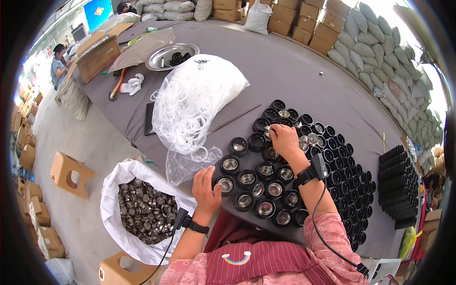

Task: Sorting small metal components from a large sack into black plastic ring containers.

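2 bare hands at the grey table (342, 90). Right hand (286, 142): fingertips pinching 1 shiny metal cup (268, 134) at the far left of the black rings (257, 142); seated or not, cannot tell. Left hand (207, 191): fingers loose and parted, nothing seen in them, near left of the rings. Best practice, my judgement: hold cup by rim, centre it, lower level, release once seated; knuckles clear of neighbours.

I see cartons (327, 29) behind the far edge of the counter (285, 61); left of it, tan stools (66, 166) on pale floor (102, 137).
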Available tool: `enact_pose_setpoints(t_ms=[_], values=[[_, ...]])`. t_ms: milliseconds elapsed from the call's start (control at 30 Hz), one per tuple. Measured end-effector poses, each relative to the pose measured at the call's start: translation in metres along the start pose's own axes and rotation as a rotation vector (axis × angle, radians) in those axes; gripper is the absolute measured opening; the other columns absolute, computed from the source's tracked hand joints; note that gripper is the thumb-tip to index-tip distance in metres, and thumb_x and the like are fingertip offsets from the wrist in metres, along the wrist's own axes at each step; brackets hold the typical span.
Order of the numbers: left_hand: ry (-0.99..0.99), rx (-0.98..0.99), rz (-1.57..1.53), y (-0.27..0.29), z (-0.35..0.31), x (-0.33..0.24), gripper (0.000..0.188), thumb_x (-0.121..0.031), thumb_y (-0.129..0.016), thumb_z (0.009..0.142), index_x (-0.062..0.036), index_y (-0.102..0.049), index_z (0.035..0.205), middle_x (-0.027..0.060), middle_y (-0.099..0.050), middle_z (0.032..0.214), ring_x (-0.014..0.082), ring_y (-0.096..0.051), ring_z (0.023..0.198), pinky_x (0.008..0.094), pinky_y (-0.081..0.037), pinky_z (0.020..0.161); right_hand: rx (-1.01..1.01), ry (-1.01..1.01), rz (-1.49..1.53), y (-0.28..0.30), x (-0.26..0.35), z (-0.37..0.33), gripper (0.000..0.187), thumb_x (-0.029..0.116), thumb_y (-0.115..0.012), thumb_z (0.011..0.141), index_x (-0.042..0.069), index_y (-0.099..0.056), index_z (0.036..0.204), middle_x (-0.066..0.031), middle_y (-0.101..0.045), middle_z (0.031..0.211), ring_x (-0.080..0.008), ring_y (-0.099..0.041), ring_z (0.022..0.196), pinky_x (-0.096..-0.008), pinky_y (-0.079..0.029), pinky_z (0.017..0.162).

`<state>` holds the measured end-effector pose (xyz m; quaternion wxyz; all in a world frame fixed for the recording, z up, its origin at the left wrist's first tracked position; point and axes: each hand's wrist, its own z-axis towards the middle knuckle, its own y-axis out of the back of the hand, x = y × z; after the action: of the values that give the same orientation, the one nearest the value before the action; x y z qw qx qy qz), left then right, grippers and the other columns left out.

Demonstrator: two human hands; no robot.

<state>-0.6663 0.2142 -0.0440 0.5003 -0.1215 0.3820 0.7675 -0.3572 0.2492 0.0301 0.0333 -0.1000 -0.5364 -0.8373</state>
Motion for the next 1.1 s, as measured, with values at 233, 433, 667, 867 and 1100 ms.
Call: enact_pose_setpoints(t_ms=[233, 433, 667, 867, 1100], values=[[-0.008, 0.009, 0.007, -0.001, 0.002, 0.0, 0.054, -0.044, -0.046, 0.101, 0.0026, -0.059, 0.123, 0.02, -0.063, 0.117, 0.0396, -0.058, 0.108, 0.0469, -0.046, 0.095, -0.217, -0.025, 0.125, -0.005, -0.003, 0.014, 0.014, 0.018, -0.06, 0.093, 0.009, -0.069, 0.096, -0.0095, -0.071, 0.091, -0.031, -0.066, 0.09, -0.0433, -0.047, 0.081], [-0.012, 0.013, 0.002, -0.002, 0.003, -0.002, 0.053, -0.044, -0.047, 0.1, 0.0027, -0.059, 0.123, 0.0205, -0.063, 0.117, 0.0398, -0.058, 0.106, 0.0471, -0.047, 0.093, -0.061, 0.001, 0.023, -0.007, 0.011, 0.014, 0.021, 0.027, -0.064, 0.089, 0.009, -0.072, 0.096, -0.0103, -0.07, 0.091, -0.0307, -0.066, 0.093, -0.0444, -0.046, 0.083], [-0.005, 0.016, 0.009, 0.0, 0.0, 0.0, 0.052, -0.041, -0.05, 0.098, 0.0031, -0.059, 0.123, 0.0206, -0.063, 0.116, 0.0402, -0.059, 0.106, 0.0471, -0.047, 0.093, 0.073, -0.095, -0.011, -0.003, 0.008, -0.001, 0.021, 0.027, -0.069, 0.081, 0.008, -0.077, 0.08, -0.0087, -0.068, 0.096, -0.0278, -0.062, 0.099, -0.0428, -0.046, 0.086], [0.018, 0.028, -0.001, 0.001, 0.003, -0.003, 0.052, -0.043, -0.05, 0.099, 0.0033, -0.059, 0.122, 0.0205, -0.063, 0.117, 0.0399, -0.058, 0.108, 0.0472, -0.046, 0.094, -0.058, -0.061, 0.228, 0.003, 0.004, 0.026, 0.018, 0.023, -0.069, 0.082, 0.006, -0.075, 0.081, -0.008, -0.069, 0.095, -0.0311, -0.064, 0.098, -0.0408, -0.05, 0.085], [0.022, 0.041, -0.002, 0.001, 0.003, -0.003, 0.055, -0.045, -0.047, 0.1, 0.0036, -0.06, 0.122, 0.0205, -0.063, 0.118, 0.0397, -0.058, 0.108, 0.0472, -0.046, 0.094, -0.107, -0.075, 0.198, 0.013, -0.026, 0.038, 0.016, 0.022, -0.068, 0.085, 0.007, -0.075, 0.086, -0.0113, -0.068, 0.091, -0.035, -0.065, 0.086, -0.0445, -0.052, 0.078]])
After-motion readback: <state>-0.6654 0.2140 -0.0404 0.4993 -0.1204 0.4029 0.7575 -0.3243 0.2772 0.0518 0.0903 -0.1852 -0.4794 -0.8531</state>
